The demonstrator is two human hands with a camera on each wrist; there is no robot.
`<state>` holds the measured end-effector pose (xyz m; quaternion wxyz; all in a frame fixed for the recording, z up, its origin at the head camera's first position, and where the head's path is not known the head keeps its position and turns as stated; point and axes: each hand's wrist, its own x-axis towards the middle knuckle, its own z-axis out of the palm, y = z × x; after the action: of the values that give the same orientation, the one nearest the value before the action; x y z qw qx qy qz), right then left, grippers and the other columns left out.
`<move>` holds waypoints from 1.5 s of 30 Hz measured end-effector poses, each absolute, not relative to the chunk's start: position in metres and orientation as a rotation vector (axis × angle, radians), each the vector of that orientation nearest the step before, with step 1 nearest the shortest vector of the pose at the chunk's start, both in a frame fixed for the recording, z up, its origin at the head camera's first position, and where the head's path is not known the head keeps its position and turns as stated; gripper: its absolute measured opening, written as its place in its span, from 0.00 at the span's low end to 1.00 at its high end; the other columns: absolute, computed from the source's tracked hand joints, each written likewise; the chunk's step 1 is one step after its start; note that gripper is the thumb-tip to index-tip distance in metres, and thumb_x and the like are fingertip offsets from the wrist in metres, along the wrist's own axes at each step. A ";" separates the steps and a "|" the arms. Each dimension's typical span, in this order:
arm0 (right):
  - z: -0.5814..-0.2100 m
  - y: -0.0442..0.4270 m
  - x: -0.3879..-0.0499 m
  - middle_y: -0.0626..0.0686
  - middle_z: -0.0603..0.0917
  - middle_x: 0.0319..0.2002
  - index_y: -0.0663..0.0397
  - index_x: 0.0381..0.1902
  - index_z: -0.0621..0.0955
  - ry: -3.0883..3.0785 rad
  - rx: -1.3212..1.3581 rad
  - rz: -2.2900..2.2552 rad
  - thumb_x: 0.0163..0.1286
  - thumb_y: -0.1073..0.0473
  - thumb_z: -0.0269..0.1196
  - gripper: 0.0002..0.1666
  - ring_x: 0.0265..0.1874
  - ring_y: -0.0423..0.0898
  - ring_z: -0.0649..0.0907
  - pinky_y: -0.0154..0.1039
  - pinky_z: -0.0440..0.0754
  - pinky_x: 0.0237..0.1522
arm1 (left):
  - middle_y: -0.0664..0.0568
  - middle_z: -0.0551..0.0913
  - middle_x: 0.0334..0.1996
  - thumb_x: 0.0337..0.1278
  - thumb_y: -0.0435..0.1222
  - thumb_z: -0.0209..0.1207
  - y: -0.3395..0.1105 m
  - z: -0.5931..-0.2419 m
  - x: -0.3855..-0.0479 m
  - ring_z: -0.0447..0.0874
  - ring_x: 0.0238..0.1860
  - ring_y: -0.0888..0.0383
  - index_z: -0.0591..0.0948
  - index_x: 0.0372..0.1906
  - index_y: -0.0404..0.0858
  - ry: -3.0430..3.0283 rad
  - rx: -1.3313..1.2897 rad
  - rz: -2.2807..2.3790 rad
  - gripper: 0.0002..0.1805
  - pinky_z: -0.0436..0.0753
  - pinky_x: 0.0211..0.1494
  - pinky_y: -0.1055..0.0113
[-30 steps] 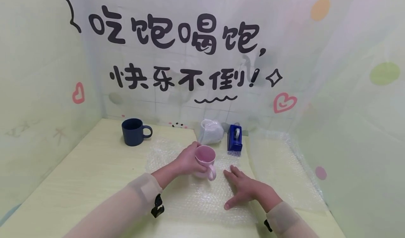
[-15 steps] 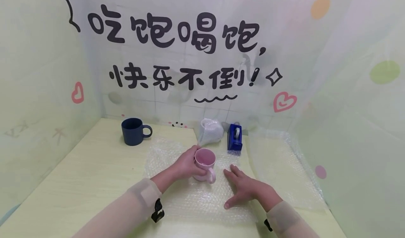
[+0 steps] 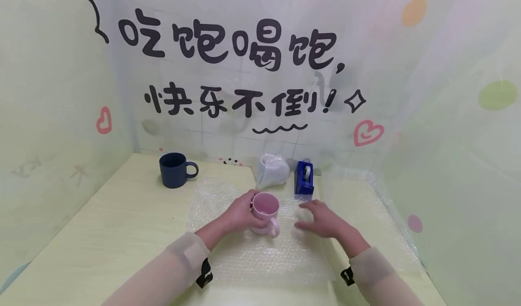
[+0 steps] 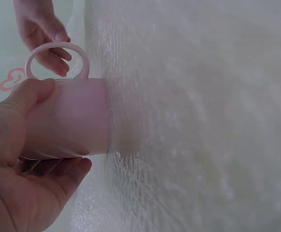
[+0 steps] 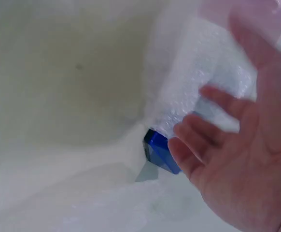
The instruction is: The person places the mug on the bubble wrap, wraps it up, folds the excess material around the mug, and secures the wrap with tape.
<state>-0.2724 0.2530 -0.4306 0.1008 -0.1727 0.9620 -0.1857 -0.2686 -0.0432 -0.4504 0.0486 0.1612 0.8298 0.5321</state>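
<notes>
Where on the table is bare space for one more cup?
Bare tabletop lies before the navy mug, between the left wall and the bubble wrap. It is crowded around the pink mug, left hand, right hand, wrapped bundle and tape dispenser.

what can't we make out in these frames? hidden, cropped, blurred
Pink mug, left side: head view, behind the left hand.
Tape dispenser, part: right wrist view, behind the right hand.
Right hand's thumb: right wrist view, blurred.
Bubble wrap, nearest part: left wrist view, blurred.
Navy mug, inside bottom: head view, behind its near wall.
</notes>
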 end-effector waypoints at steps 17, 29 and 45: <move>-0.436 0.249 -0.301 0.54 0.86 0.33 0.67 0.43 0.85 2.879 -0.001 -1.097 0.74 0.62 0.66 0.10 0.33 0.46 0.81 0.40 0.80 0.33 | 0.42 0.87 0.60 0.41 0.28 0.85 -0.042 -0.447 -0.269 0.86 0.65 0.43 0.76 0.70 0.34 2.524 0.480 1.593 0.46 0.83 0.73 0.44; -0.399 0.223 -0.283 0.64 0.93 0.44 0.64 0.50 0.88 2.748 -0.261 -1.374 0.78 0.62 0.67 0.10 0.38 0.50 0.91 0.48 0.92 0.45 | 0.42 0.88 0.59 0.40 0.27 0.85 -0.041 -0.446 -0.268 0.87 0.64 0.43 0.77 0.69 0.33 2.556 0.481 1.576 0.46 0.84 0.72 0.44; -0.395 0.191 -0.275 0.47 0.81 0.36 0.50 0.52 0.93 2.814 -0.859 -0.777 0.79 0.46 0.70 0.16 0.35 0.40 0.78 0.34 0.81 0.36 | 0.42 0.86 0.62 0.43 0.28 0.84 -0.043 -0.450 -0.272 0.86 0.64 0.46 0.76 0.70 0.35 2.573 0.491 1.536 0.44 0.86 0.70 0.47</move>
<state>-0.2749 0.1907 -0.3949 0.0491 -0.2818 0.9236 -0.2551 -0.2722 -0.0427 -0.4499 0.0524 0.1614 0.8461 0.5052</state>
